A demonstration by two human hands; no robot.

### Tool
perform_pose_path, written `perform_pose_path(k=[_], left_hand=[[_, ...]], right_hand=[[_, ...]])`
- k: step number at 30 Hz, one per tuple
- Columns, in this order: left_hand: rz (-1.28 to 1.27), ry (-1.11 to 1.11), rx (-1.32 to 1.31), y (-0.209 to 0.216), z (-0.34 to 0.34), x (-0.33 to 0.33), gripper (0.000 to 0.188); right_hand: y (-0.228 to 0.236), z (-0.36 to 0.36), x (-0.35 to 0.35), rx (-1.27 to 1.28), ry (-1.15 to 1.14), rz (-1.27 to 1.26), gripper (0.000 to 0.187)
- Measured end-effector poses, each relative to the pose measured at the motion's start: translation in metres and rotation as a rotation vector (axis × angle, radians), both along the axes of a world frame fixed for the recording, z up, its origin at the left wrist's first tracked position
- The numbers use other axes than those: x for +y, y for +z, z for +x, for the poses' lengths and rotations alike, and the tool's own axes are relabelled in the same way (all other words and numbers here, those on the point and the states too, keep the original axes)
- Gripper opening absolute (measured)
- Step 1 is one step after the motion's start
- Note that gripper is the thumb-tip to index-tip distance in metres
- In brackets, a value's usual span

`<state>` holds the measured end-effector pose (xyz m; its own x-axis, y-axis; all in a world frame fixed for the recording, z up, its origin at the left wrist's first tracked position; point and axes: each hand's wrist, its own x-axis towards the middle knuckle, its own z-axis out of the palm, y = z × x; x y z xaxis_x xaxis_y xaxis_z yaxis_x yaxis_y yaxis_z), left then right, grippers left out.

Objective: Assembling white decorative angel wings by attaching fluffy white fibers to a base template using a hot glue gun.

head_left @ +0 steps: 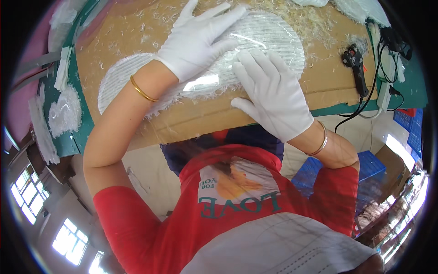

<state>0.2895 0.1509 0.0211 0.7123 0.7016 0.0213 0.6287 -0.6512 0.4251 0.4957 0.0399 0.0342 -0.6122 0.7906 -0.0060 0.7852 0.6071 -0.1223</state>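
Note:
A clear glossy template or sheet (200,82) with rounded ends lies over striped white material (278,32) on the cardboard. Frayed white fibres stick out along its near edge. My left hand (196,48), in a white glove, rests flat on its upper middle with fingers spread. My right hand (276,93), gloved too, lies on the sheet's near right part, fingers stretched out and thumb apart. Neither hand grips anything. Part of the sheet is hidden under both hands and my left forearm.
Fibre scraps (315,27) litter the cardboard (191,118). A black corded hand tool (358,73) lies at right, near a white power strip (384,93) and cables. A fuzzy white heart-shaped piece (66,112) sits at left on the green surface. Blue crates (372,169) stand below at right.

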Motion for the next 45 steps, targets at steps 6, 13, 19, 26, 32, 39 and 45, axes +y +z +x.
perform_pose_path(k=[6, 13, 19, 26, 32, 39, 45], left_hand=[[-0.113, 0.058, 0.278, 0.055, 0.036, 0.003, 0.082], [-0.021, -0.415, -0.202, -0.001, 0.007, 0.049, 0.104], [0.128, -0.392, 0.186, 0.001, 0.020, 0.021, 0.071], [0.314, -0.331, 0.048, 0.018, 0.035, 0.022, 0.057], [0.105, -0.329, -0.037, 0.018, 0.037, 0.047, 0.097], [-0.024, -0.324, 0.458, 0.041, 0.049, 0.043, 0.075], [0.217, -0.382, 0.130, 0.023, 0.039, 0.045, 0.084]], right_hand=[[-0.001, 0.003, -0.001, 0.041, -0.060, -0.041, 0.069], [-0.001, -0.001, -0.003, 0.161, -0.050, -0.066, 0.068], [-0.005, 0.001, -0.002, 0.213, -0.077, -0.083, 0.067], [-0.011, 0.000, -0.004, 0.226, -0.103, -0.025, 0.066], [-0.011, -0.001, -0.005, 0.249, -0.083, 0.002, 0.066], [-0.014, -0.002, -0.005, 0.320, -0.110, -0.054, 0.066], [-0.014, 0.000, -0.002, 0.303, -0.111, -0.023, 0.066]])
